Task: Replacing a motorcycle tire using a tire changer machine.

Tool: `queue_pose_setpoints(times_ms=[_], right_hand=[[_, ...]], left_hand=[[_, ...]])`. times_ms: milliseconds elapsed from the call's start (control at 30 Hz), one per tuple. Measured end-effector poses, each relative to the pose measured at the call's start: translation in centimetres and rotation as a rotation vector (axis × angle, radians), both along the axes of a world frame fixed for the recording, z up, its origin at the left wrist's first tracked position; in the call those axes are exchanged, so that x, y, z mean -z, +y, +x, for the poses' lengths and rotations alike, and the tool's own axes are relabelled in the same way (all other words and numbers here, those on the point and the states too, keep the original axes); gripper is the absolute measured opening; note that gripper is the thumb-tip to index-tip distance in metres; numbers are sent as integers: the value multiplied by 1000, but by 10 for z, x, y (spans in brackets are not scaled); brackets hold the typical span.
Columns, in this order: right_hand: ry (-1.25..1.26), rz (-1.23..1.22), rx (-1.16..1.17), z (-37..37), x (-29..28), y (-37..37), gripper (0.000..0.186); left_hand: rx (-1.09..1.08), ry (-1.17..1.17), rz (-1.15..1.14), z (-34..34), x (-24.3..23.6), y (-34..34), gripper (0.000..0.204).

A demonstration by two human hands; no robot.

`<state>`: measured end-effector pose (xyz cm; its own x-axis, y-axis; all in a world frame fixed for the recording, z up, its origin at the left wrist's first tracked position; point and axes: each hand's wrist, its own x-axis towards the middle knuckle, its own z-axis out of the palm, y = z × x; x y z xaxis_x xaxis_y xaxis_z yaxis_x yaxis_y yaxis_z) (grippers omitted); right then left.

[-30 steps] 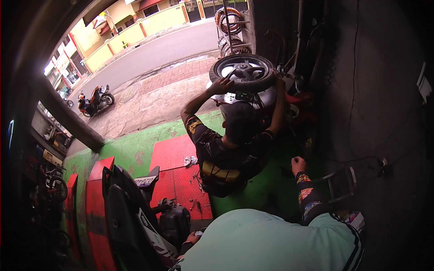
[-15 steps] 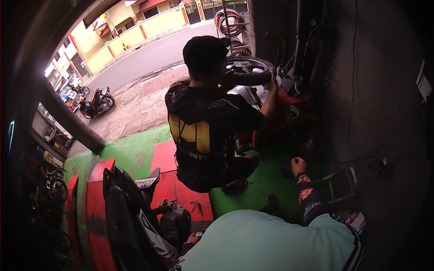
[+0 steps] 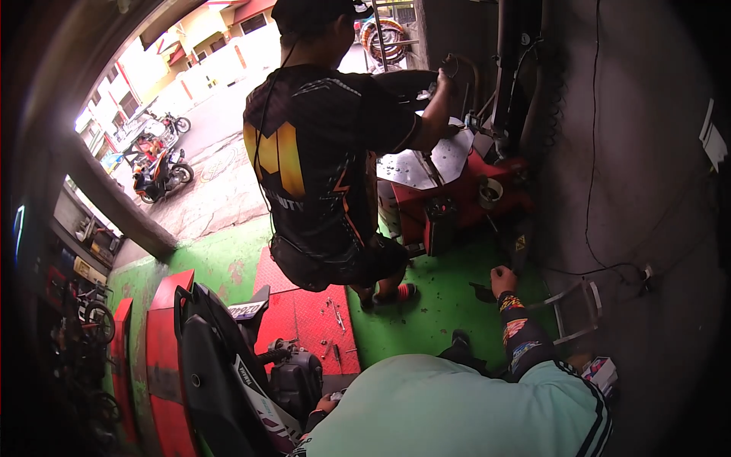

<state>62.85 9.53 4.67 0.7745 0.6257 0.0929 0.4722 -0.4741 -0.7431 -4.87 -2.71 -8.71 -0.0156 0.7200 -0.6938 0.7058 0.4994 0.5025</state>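
My right hand (image 3: 502, 281) is held out over the green floor, its fingers curled closed. Whether anything is inside them is hidden. Low in the picture, my left hand (image 3: 327, 403) sits beside the engine of a black and white scooter (image 3: 221, 373). Its fingers are closed around something small and greyish that I cannot make out. Ahead of me a co-worker (image 3: 320, 152) in a black printed shirt stands bent at a red tire-changing machine (image 3: 464, 190). The co-worker's hands hold a dark wheel (image 3: 403, 84), mostly hidden behind the arm, above the machine's metal turntable (image 3: 434, 156).
Several tools (image 3: 335, 324) lie on the red ramp plate (image 3: 304, 305) behind the scooter. At right a metal frame (image 3: 576, 312) leans near the wall, with a small box (image 3: 600, 373) nearer me. A parked motorcycle (image 3: 164, 177) stands outside by the street.
The co-worker has risen from a crouch, shifted left and lifted the wheel, uncovering the machine's turntable. Another vehicle shows beyond the parked motorcycle. My hands have hardly moved.
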Motion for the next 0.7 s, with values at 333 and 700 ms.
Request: queue_pose_setpoints(times_ms=[333,700], right_hand=[[-96,21,-41,2,3,-1,21],[-108,107,-30,-1,4,1,19]], left_hand=[[-3,-10,9,-2,-5,11,51],[-49,-125,-23,16,-36,60,43]])
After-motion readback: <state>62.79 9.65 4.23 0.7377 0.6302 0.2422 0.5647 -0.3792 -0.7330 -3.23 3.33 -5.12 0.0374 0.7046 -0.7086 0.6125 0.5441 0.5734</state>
